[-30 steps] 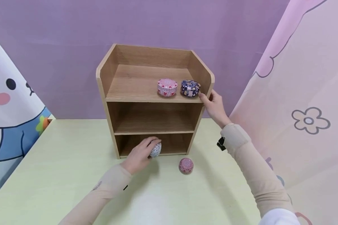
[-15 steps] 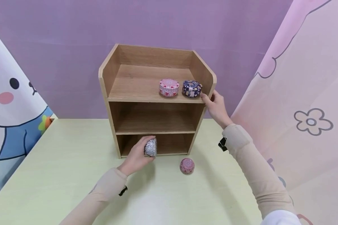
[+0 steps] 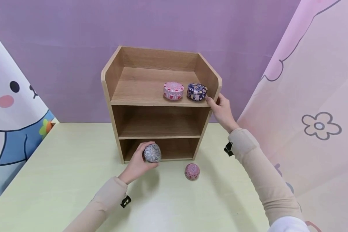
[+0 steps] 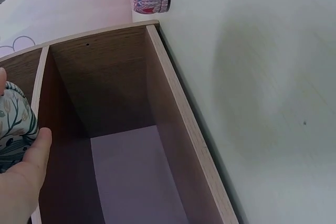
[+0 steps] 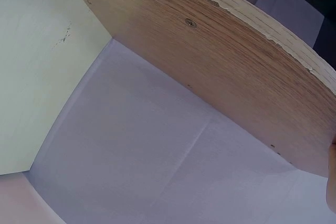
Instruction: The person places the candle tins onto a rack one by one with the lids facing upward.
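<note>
My left hand point(image 3: 135, 167) grips a small round tin point(image 3: 152, 153) with a grey-and-white leaf pattern, thumb below and fingers above. The tin is tilted, one round face toward the head camera, in front of the lowest compartment of a wooden shelf unit point(image 3: 159, 138). In the left wrist view the tin point(image 4: 14, 115) shows at the left edge. My right hand point(image 3: 222, 113) holds the shelf's right side panel near the top board's front corner, thumb in front. Close to that thumb sits a navy patterned tin point(image 3: 197, 92), beside a pink tin point(image 3: 173, 91) on the top board.
Another pink tin point(image 3: 192, 171) stands on the pale table point(image 3: 75, 148) in front of the shelf's right side. A purple backdrop point(image 3: 168, 22) hangs behind the shelf, and a pink printed sheet point(image 3: 313, 90) closes off the right.
The left hand has drawn the grey-and-white tin slightly left and turned it, so its round face now shows. The right hand keeps its hold on the side panel.
</note>
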Available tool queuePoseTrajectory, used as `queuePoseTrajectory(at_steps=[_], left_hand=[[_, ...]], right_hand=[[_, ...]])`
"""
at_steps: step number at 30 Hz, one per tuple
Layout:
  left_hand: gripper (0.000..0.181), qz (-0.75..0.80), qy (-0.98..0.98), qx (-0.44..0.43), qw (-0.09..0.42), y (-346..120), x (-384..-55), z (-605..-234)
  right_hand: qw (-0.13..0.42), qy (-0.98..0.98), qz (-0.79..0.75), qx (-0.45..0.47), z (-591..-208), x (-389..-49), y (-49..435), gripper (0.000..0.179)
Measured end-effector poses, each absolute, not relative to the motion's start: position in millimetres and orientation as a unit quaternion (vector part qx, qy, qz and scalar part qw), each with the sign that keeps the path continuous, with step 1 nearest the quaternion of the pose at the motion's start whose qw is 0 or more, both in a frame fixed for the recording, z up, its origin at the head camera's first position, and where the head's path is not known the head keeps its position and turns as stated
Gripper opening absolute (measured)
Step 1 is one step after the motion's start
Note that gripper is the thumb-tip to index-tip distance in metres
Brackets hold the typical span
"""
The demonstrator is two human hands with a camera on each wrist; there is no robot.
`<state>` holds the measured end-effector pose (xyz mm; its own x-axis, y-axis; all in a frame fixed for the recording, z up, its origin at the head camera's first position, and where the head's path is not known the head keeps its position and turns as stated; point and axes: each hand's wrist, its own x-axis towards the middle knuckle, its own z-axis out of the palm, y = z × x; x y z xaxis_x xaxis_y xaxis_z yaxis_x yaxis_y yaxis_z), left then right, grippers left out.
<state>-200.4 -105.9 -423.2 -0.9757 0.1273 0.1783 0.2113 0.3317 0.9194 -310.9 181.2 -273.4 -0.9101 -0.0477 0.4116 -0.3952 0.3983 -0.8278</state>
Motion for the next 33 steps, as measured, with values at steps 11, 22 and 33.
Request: queuePoseTrajectory(at_steps=[11,22,33], left_hand=[[0.074,-0.592,-0.798,-0.11,0.015,-105.8,-191.4,-413.1],[0.075,-0.564,-0.819,-0.105,0.022,-107.1,-195.5,-426.0],[0.072,-0.59,-0.8,-0.108,0.012,-105.9,-193.7,-428.9]], right_hand=[[0.163,-0.821,0.529,0.14,-273.4,-310.3,180.7,0.037],[0.167,-0.821,0.529,0.137,-273.1,-310.6,182.4,0.035],[0.165,-0.818,0.535,0.136,-272.0,-309.8,180.9,0.034]])
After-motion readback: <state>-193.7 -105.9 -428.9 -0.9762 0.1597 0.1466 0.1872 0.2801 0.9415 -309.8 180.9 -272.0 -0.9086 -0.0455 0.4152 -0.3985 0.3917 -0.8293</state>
